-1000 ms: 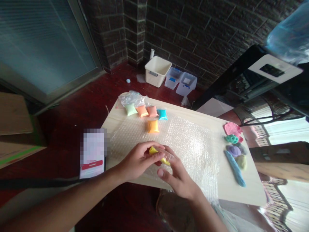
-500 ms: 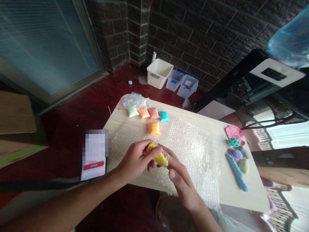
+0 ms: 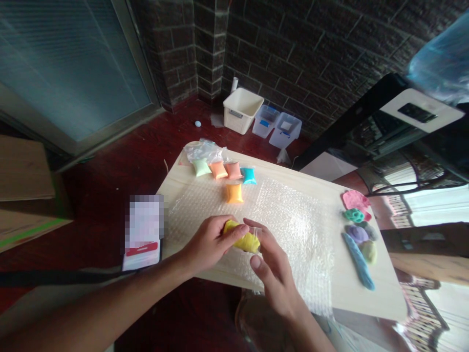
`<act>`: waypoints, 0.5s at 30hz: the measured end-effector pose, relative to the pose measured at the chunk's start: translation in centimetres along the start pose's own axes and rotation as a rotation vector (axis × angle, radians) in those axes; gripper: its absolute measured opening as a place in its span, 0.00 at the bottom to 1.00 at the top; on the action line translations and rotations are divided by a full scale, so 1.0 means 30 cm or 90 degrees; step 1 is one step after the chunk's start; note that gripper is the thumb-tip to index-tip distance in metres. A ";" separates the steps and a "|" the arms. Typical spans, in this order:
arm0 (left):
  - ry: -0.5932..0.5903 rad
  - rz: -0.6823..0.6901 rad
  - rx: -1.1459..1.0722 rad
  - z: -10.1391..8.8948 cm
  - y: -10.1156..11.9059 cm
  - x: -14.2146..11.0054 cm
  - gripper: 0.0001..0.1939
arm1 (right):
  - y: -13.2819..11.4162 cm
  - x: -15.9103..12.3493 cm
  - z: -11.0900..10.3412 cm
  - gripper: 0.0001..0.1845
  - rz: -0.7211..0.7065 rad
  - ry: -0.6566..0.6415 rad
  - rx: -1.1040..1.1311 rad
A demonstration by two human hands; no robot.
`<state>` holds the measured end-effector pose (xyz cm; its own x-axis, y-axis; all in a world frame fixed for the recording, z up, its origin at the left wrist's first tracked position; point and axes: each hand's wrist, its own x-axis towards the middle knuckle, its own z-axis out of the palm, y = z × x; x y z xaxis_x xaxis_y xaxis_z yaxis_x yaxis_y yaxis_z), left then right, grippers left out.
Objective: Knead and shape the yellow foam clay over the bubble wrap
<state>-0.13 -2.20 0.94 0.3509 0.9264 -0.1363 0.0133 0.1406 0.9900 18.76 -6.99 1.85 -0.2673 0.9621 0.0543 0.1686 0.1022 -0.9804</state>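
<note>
My left hand [image 3: 209, 243] and my right hand [image 3: 271, 273] are both closed on a small clear packet of yellow clay [image 3: 245, 240], held just above a sheet of bubble wrap [image 3: 293, 220] on a light wooden board [image 3: 351, 293]. The left thumb and fingers pinch the packet's left end. The right fingers grip its right end. An orange packet [image 3: 233, 193] lies on the bubble wrap beyond my hands.
A row of green, orange, pink and blue packets [image 3: 224, 170] and an empty plastic bag lie at the board's far left. Shaped clay pieces [image 3: 357, 234] sit along the right side. A phone [image 3: 143, 230] lies at the left edge. Plastic bins [image 3: 242, 108] stand on the floor by the brick wall.
Both hands have stayed on the yellow packet and shifted slightly, and the right fingers have curled closer around its right end.
</note>
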 end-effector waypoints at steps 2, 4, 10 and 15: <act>-0.006 -0.008 -0.020 0.006 -0.001 -0.001 0.26 | -0.004 0.004 -0.011 0.24 -0.042 -0.004 -0.057; 0.011 -0.025 -0.037 0.013 -0.001 -0.003 0.26 | -0.007 0.004 -0.014 0.25 -0.065 -0.008 -0.076; 0.054 -0.049 -0.029 0.017 -0.001 0.001 0.27 | 0.014 0.001 0.027 0.20 -0.005 0.042 0.145; 0.063 -0.127 -0.036 0.007 -0.003 0.006 0.22 | 0.027 0.011 0.046 0.10 0.053 0.123 0.111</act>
<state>0.14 -2.11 0.84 0.2536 0.9075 -0.3347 0.0199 0.3411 0.9398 17.49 -6.94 0.80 -0.0702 0.9975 -0.0086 0.0125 -0.0077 -0.9999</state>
